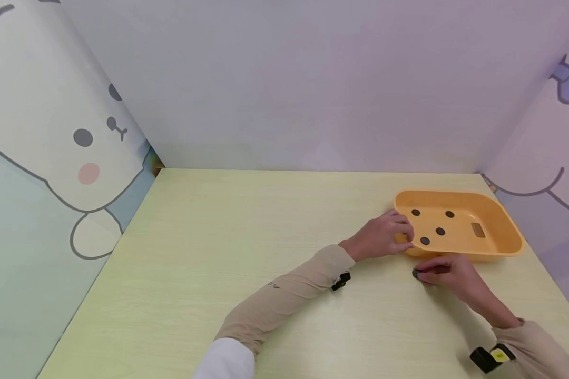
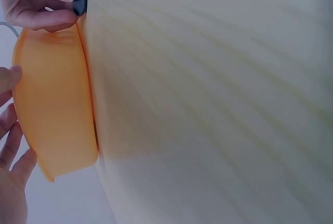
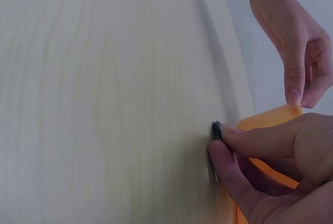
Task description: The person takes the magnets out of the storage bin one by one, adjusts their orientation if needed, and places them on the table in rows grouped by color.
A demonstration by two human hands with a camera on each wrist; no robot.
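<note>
Where the dark disc (image 1: pixel 415 273) is: just in front of the orange tray (image 1: pixel 502 231), low over the table (image 1: pixel 265 221); whether its edge touches the wood is hard to tell.
Right hand (image 1: pixel 455 276): pinches the disc between thumb and fingertips.
Disc handling: probably light and stiff, perhaps slippery if smooth; a pinch across both faces, near the edge, should suit.
Left hand (image 1: pixel 384 235): grips the tray's rim at its near left corner.
Tray handling: likely light, thin plastic with slight give; the rim looks the best hold.
Tray floor: four dark round spots (image 1: pixel 440 231), loose pieces or holes unclear, and a brown rectangle (image 1: pixel 478 230).
Forearms: tan sleeves (image 1: pixel 289 289), a black device (image 1: pixel 341 281) at each wrist.
Side walls: pale, with cartoon drawings (image 1: pixel 42 116).
</note>
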